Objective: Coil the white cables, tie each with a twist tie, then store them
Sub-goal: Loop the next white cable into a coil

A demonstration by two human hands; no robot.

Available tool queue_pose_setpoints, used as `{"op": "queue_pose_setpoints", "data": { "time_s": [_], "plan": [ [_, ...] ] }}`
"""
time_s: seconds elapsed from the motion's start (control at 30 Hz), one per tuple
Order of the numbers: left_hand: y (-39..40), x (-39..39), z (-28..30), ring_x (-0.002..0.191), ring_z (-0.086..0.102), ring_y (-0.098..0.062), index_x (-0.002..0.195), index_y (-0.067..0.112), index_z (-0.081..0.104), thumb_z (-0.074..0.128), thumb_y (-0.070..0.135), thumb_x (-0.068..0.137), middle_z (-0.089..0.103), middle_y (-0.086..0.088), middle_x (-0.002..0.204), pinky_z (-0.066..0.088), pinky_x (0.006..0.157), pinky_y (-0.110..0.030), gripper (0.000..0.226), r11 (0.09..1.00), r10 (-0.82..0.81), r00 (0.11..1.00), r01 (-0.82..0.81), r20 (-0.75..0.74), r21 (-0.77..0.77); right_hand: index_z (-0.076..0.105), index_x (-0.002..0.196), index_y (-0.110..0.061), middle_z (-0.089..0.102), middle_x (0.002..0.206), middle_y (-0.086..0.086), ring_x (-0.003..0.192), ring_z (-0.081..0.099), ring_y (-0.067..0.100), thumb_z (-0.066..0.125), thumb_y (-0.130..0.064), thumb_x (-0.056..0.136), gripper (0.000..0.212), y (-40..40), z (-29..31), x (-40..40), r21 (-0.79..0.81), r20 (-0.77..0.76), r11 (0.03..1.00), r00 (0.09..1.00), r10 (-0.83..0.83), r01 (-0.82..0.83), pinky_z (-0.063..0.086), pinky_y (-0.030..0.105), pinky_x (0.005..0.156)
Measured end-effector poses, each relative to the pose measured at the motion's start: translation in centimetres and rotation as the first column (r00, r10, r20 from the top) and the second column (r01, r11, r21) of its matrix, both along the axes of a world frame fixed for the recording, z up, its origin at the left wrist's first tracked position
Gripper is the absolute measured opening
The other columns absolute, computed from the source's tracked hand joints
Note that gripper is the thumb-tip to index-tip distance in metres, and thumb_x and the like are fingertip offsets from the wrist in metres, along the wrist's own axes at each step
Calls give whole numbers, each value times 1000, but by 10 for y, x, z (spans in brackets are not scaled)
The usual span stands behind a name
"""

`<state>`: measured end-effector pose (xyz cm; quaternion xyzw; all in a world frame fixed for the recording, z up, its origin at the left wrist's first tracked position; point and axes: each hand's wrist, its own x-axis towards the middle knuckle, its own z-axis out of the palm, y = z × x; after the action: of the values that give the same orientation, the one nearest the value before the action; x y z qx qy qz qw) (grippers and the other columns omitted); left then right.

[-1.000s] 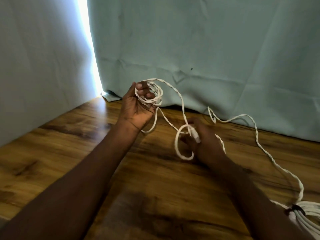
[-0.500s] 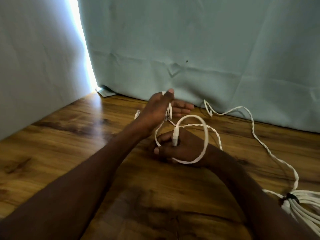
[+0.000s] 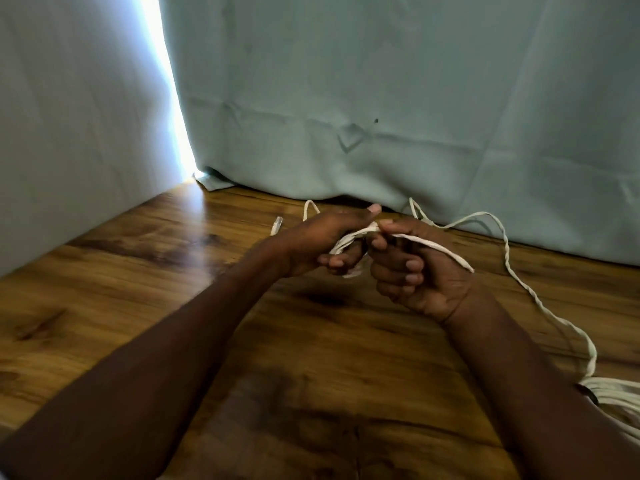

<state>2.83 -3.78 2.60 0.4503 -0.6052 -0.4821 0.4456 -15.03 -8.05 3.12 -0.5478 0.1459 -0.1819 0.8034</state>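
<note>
A thin white cable (image 3: 512, 275) trails across the wooden table. My left hand (image 3: 318, 240) holds several small loops of it, fingers curled round them. My right hand (image 3: 412, 268) sits right beside it, thumb and forefinger pinching the cable where it leaves the loops. From there the cable runs back toward the curtain, then down the right side. Its plug end (image 3: 277, 226) lies on the table just behind my left hand. At the right edge lies a bundle of white cables (image 3: 616, 396) bound by a dark tie (image 3: 588, 393).
A pale green curtain (image 3: 381, 98) hangs along the back of the wooden table (image 3: 311, 375) and another along the left side, with a bright gap between them at the corner.
My hands have come together above the table. The wide loop that sat over my right hand is now gathered into the loops held by my left hand. The view has tilted down.
</note>
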Motion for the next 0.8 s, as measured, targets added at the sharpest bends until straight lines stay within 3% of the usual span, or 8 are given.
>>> {"op": "queue_pose_setpoints", "data": {
  "time_s": [0.1, 0.17, 0.27, 0.33, 0.43, 0.53, 0.63, 0.8],
  "plan": [
    [3, 5, 1, 31, 20, -9, 77, 19, 69, 32, 56, 105, 38, -1, 39, 14, 47, -34, 59, 985, -157, 981, 164, -115, 58, 61, 78, -13, 35, 39, -10, 30, 33, 3, 47, -33, 96, 31, -3, 0, -1, 71, 44, 995, 997, 62, -65, 23, 16, 34],
    [6, 8, 2, 34, 14, -11, 77, 23, 70, 38, 51, 103, 37, 1, 40, 11, 50, -35, 50, 978, -185, 972, 196, -147, 67, 62, 79, -13, 36, 40, -9, 31, 33, 4, 45, -35, 98, 34, -1, 1, 1, 74, 55, 995, 996, 64, -68, 22, 17, 35],
    [8, 8, 5, 30, 13, -7, 76, 14, 58, 43, 42, 104, 32, 5, 38, 11, 45, -28, 42, 989, -115, 969, 132, -219, 68, 63, 74, -14, 36, 41, -8, 33, 33, 6, 44, -37, 98, 39, 2, 3, 5, 128, 117, 992, 993, -12, -3, 22, 21, 39],
    [7, 11, 6, 28, 12, -7, 70, 15, 48, 46, 39, 105, 29, 7, 35, 11, 42, -26, 42, 997, -48, 960, 63, -278, 44, 60, 76, -15, 36, 44, -8, 36, 32, 6, 44, -35, 99, 34, 1, 4, 7, 134, 123, 981, 980, -155, 139, 24, 21, 40],
    [3, 15, 7, 26, 15, -8, 64, 19, 47, 49, 39, 105, 28, 6, 32, 14, 41, -26, 46, 999, -41, 907, 50, -420, 11, 64, 90, -17, 45, 58, -6, 49, 39, 7, 46, -26, 105, 24, -1, 0, 10, -127, 121, 879, 887, -445, 459, 30, 21, 45],
    [-2, 14, 6, 23, 23, -8, 63, 20, 47, 47, 41, 106, 31, 6, 31, 19, 38, -23, 49, 996, -70, 812, 88, -580, 3, 71, 113, -22, 75, 96, -5, 82, 68, 13, 58, -22, 103, 16, 3, -6, 18, -513, 148, 637, 791, -594, 575, 52, 28, 63],
    [-5, 15, 4, 22, 26, -8, 62, 19, 48, 42, 41, 108, 32, 7, 30, 25, 34, -19, 51, 996, -67, 740, 90, -670, 0, 70, 127, -22, 75, 121, 2, 114, 70, 24, 58, -39, 104, 31, 5, -10, 22, -472, 145, 716, 847, -511, 513, 55, 41, 87],
    [-4, 14, 3, 24, 30, -8, 69, 16, 44, 43, 50, 106, 36, 5, 32, 40, 40, -21, 50, 985, -136, 722, 169, -679, -18, 70, 125, -12, 75, 99, 9, 99, 72, 27, 57, -20, 105, 26, 7, -11, 23, -451, 163, 731, 852, -497, 513, 58, 45, 93]
  ]
}}
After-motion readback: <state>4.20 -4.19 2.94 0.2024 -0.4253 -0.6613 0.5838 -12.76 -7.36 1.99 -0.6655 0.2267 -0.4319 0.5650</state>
